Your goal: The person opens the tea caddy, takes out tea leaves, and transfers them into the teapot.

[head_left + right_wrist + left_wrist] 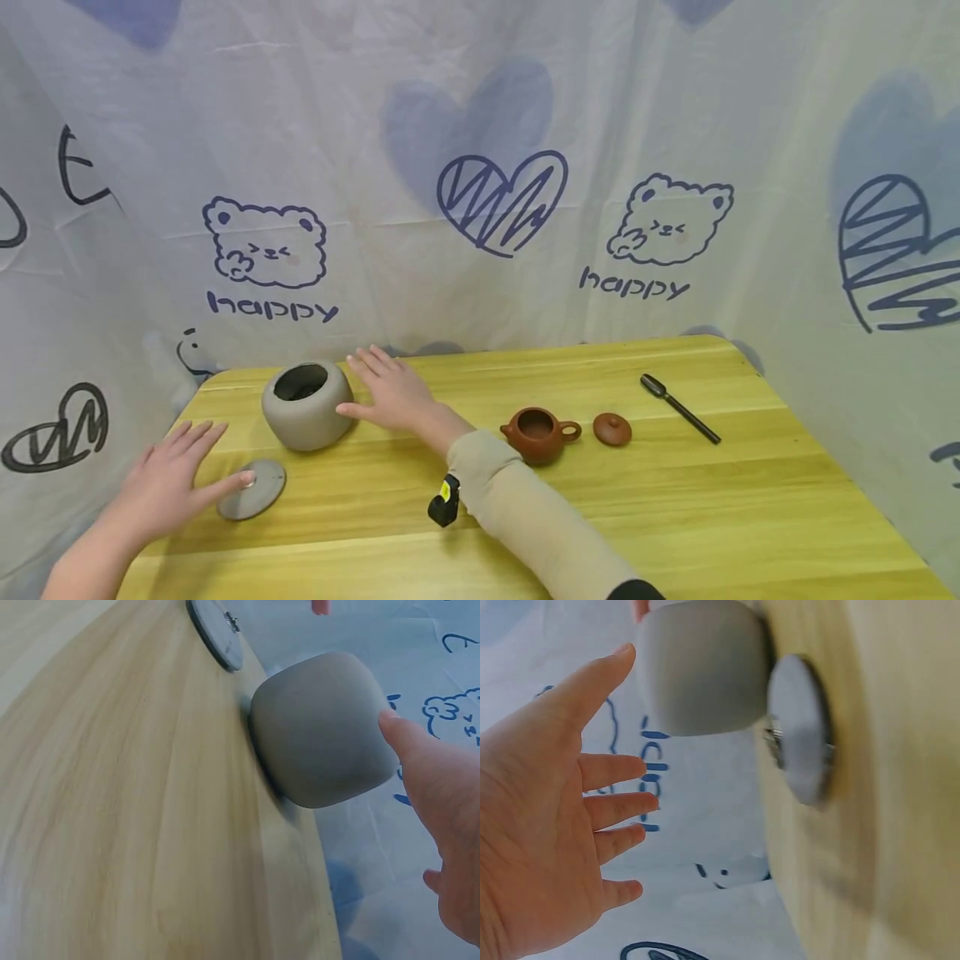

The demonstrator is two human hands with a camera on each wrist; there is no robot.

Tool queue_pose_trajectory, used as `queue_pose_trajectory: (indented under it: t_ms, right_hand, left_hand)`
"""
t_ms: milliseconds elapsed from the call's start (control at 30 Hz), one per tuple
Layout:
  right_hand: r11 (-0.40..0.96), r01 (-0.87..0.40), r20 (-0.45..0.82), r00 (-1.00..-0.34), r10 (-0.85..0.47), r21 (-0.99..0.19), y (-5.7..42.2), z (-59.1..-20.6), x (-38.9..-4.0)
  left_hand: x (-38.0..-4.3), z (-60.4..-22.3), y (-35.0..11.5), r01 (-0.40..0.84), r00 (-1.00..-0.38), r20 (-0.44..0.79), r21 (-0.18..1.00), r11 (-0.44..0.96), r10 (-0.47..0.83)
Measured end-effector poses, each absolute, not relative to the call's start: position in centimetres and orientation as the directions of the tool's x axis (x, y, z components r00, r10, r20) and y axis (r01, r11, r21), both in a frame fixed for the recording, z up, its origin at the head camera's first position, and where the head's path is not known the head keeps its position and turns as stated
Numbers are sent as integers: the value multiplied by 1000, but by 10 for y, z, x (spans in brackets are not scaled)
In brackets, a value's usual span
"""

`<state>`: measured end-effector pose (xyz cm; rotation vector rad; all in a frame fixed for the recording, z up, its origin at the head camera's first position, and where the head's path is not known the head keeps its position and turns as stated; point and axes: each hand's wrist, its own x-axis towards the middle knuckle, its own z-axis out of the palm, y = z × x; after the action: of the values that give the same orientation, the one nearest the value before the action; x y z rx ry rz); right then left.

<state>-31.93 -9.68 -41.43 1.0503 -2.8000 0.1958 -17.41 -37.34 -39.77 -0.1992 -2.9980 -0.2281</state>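
Note:
A grey, rounded jar (307, 422) stands upright on the table, its mouth uncovered and dark inside. My right hand (397, 395) is at the jar's right side, fingers straight and spread, holding nothing. In the right wrist view its thumb (409, 735) overlaps the jar's edge; I cannot tell whether they touch. My left hand (161, 485) hovers at the left with fingers extended and nothing in it. From the head, its thumb overlaps the flat grey lid (258, 497), but the left wrist view shows that hand apart from the lid (801, 735), which lies beside the jar with a small metallic knob.
Right of my right forearm sit a small reddish-brown teapot (537, 446) without its cover and a matching little lid (612, 429). Farther right lies a dark scoop-like tool (680, 408). Printed white cloth (390, 275) hangs behind and beside the wooden table (720, 525).

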Motion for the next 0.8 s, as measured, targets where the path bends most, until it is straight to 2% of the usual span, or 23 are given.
queue_pose_trajectory:
  t_ms: [167,500,800]
  right_hand:
    - [754,-655,200,-747,-634,-55,-86,-406,-316]
    - [778,-628,242,-752,-613,18,-58,-387,-307]
    - [786,-618,289,-752,-592,3,-23,-370,-302]
  left_hand:
    - [-178,-384,-368,150,-976,180,171,974,119]
    - [-196,-363,-351,147,-971,210,160,976,112]
    - [-209,-349,-338,153,-971,220,250,956,98]
